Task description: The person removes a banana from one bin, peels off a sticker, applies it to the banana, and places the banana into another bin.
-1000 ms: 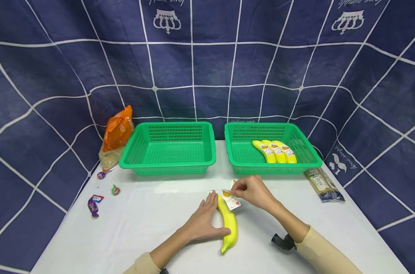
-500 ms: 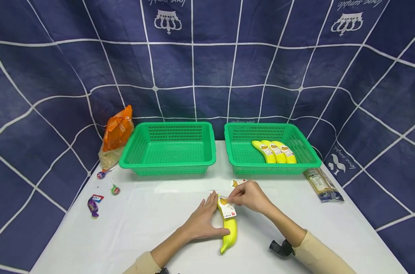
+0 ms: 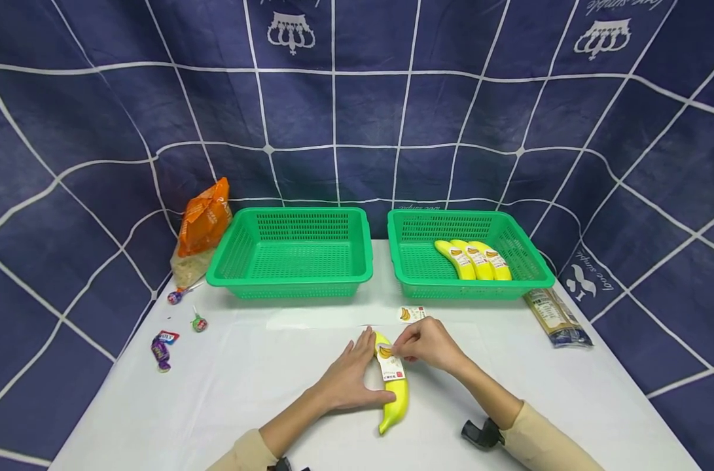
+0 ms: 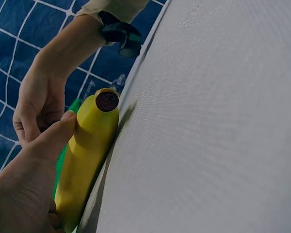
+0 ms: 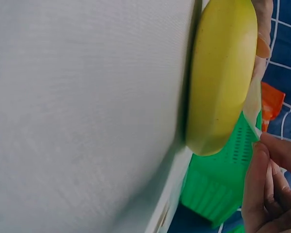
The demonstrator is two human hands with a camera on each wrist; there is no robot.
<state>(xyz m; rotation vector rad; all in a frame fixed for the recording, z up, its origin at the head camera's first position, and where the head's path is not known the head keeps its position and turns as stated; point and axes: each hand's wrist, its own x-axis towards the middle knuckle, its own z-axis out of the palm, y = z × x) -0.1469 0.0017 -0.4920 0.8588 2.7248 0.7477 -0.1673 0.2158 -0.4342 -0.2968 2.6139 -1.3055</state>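
A yellow banana (image 3: 396, 400) lies lengthwise on the white table. My left hand (image 3: 346, 381) steadies it from the left, with the thumb by its near end and the fingertips at its far end. In the left wrist view the thumb presses against the banana's side (image 4: 89, 145). My right hand (image 3: 430, 343) pinches the upper right edge of a white banana-print sticker (image 3: 391, 367). The sticker lies along the banana's top; in the right wrist view its pinched edge is lifted off the skin. Another such sticker (image 3: 412, 314) rests on the table beyond the right hand.
At the back right, a green basket (image 3: 468, 290) holds 3 labelled bananas (image 3: 477, 265). A second green basket (image 3: 288, 289) with nothing in it stands at back left. Lollipops (image 3: 199, 323), a purple wrapped candy (image 3: 160, 354) and an orange bag (image 3: 205, 219) lie left; a flat packet (image 3: 558, 317) lies right.
My right hand has moved slightly left and nearer, bringing the sticker from beside the banana's upper end onto its top. The left hand has stayed in place.
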